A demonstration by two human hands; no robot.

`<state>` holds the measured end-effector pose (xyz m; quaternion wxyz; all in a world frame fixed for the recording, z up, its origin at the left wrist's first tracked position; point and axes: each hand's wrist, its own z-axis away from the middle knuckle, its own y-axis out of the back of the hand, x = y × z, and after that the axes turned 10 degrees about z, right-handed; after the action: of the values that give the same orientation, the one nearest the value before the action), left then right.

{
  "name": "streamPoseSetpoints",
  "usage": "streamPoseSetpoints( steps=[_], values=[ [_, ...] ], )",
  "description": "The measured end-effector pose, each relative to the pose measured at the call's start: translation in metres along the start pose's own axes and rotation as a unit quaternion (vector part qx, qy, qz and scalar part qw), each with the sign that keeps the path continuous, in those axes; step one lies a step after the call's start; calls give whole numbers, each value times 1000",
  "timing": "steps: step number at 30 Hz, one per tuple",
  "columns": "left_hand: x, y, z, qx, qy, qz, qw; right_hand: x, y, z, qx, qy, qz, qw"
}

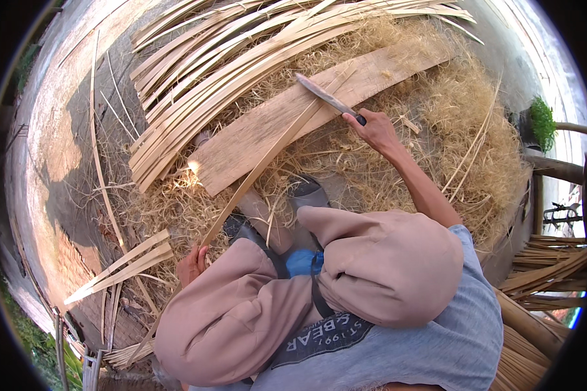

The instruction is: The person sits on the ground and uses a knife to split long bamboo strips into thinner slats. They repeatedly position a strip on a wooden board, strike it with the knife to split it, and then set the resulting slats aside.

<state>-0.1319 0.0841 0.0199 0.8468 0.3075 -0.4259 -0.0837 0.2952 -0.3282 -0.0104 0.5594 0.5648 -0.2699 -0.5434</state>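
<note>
My right hand (376, 134) is closed round the dark handle of a knife (331, 99). Its blade points up and left, lying across a long, flat bamboo strip (282, 144). That strip slants over a wide wooden board (238, 148), its far end near the board's upper edge. By my left knee, my left hand (192, 265) grips the strip's lower part, with the fingers partly hidden behind the trouser leg. Curly shavings (466, 117) lie around and beneath the board.
Beyond the board lies a row of split bamboo strips (202, 85). A few short strips (127, 267) rest to my left. More strips (548, 267) are stacked at the right, near wooden poles (554, 168) and a green plant (542, 124). Something blue (301, 262) sits between my legs.
</note>
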Motion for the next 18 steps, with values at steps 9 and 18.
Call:
streamPoseSetpoints(
  steps=[9,18],
  values=[
    [-36,20,-8,-121,99,78,985,38,8,-5,50,-81,6,995],
    [103,-101,-106,15,-231,-23,973,-21,-26,34,32,-106,-133,985]
  ],
)
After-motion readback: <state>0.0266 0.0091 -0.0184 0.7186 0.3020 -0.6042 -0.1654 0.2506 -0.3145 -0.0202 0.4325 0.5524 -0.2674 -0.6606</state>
